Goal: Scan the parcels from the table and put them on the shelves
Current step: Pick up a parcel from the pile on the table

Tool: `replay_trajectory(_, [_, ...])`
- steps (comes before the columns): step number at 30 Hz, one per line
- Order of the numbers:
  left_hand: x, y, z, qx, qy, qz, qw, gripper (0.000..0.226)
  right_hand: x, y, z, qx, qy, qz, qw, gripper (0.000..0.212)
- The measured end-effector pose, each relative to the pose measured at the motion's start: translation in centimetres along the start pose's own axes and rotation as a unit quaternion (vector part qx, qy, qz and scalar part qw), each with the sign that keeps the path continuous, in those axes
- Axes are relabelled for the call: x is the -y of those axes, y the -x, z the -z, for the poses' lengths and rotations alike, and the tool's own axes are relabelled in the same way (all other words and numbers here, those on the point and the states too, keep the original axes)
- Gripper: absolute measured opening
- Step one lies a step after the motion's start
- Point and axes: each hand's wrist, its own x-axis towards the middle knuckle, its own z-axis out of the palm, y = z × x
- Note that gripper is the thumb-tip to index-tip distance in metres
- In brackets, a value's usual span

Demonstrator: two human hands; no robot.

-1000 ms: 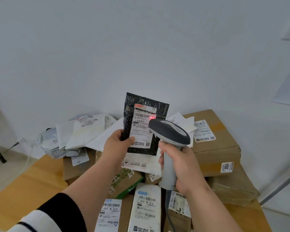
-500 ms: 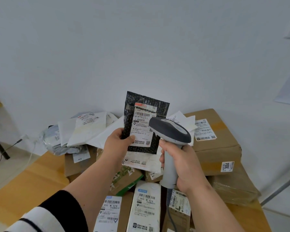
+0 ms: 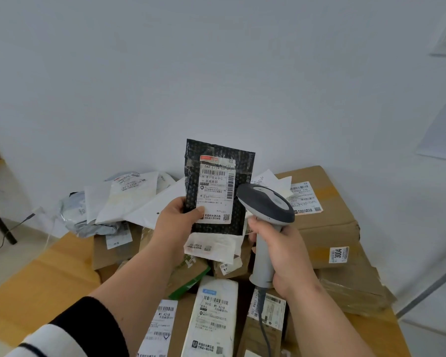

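**Scanning stage: one parcel presented to the reader, pile still unshelved**

The left hand (image 3: 177,222) pinches a black padded parcel (image 3: 218,186) by its lower left corner, thumb across the front and fingers behind, and holds it in the air above the middle of the bench (image 3: 34,287). The parcel stands upright: its long axis runs vertically, its top edge tips slightly away toward the wall, and its white shipping label (image 3: 215,189) faces the camera, barcode near the top. The right hand (image 3: 285,253) wraps closed round the grey handle of a barcode scanner (image 3: 267,203), whose dark head sits just beside the parcel's right edge, nose aimed up and left toward the label. No scan light shows on the label, so whether this read has registered cannot be told.

Judged from the layout, the task is at an early point. Many parcels remain heaped on the bench: white mailers (image 3: 124,197) toward the far left corner, large cardboard boxes (image 3: 322,217) along the right edge, and labelled packets (image 3: 213,318) at the near edge. No shelves are in view, so every placement appears still to be done.
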Motion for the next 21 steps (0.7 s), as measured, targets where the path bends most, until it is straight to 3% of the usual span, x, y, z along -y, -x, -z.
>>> replay_trajectory(7, [0.2,2.3,-3.5,0.02,0.082,0.029,0.996,0.019,-1.1,-0.1,3.6,0.023,-0.02,-0.045,0.999,0.026])
replay_trajectory(10, [0.8,3.6,-5.2,0.031,0.1,0.046,0.993,0.02,-1.2,0.5,5.1,0.038,-0.025,-0.053,0.998,0.022])
replay_trajectory(15, [1.8,5.4,-8.2,0.077,0.064,0.066,0.993,0.022,-1.4,2.8,8.4,-0.002,-0.037,-0.028,0.999,0.02])
replay_trajectory(21, [3.4,8.0,-12.9,0.188,0.034,0.102,0.976,0.026,-1.5,7.4,13.1,-0.097,-0.053,-0.014,0.994,0.024])
